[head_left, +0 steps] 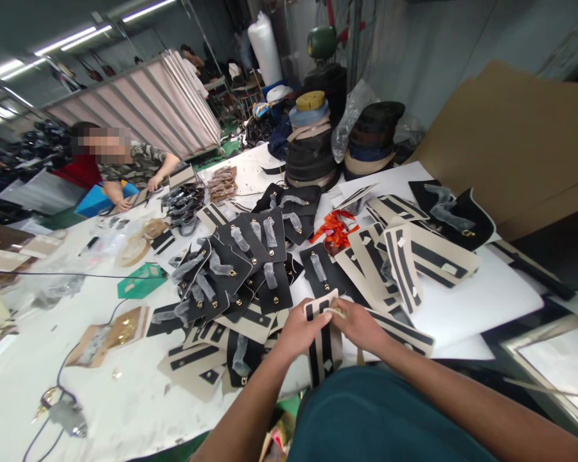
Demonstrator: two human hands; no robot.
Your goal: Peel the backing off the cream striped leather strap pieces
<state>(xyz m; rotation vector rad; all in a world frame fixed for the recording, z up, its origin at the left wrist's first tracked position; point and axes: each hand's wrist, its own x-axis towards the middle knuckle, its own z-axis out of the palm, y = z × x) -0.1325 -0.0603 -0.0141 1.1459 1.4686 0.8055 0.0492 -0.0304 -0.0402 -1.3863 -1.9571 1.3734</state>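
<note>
Holding, at the near edge of the bench [125,410]: one striped panel [319,307], beige with black bands, directly before the wearer of a teal shirt [376,417].

Left hand [297,330]: closed on the panel's upper end, thumb across its face.

Right hand [359,326]: closed at the same end, just beside the left, fingers pinched about a small pale edge; from where I stand I cannot tell whether that is a separate strip. Nor can I tell whether the banded length below the hands belongs to the same panel.

Black panels [257,263], a heap, beyond the hands toward the far edge; clear-wrapped pieces and gold-coloured fittings on them.

Further beige panels [443,250], banded black, overlapping, toward the right end, partly over a white sheet [496,301].

Orange-red ribbon [336,231], one tangle, between the two heaps.

Rolls [309,157], stacked, by the far edge.

Green piece [142,280], flat, left of the black heap.

Brown tray [142,319], gold-coloured parts in it, left portion.

Grey corded device [68,417], toward the near left corner.

Co-worker in camouflage shirt [147,160], at the far edge, both hands at a flat piece.
</note>
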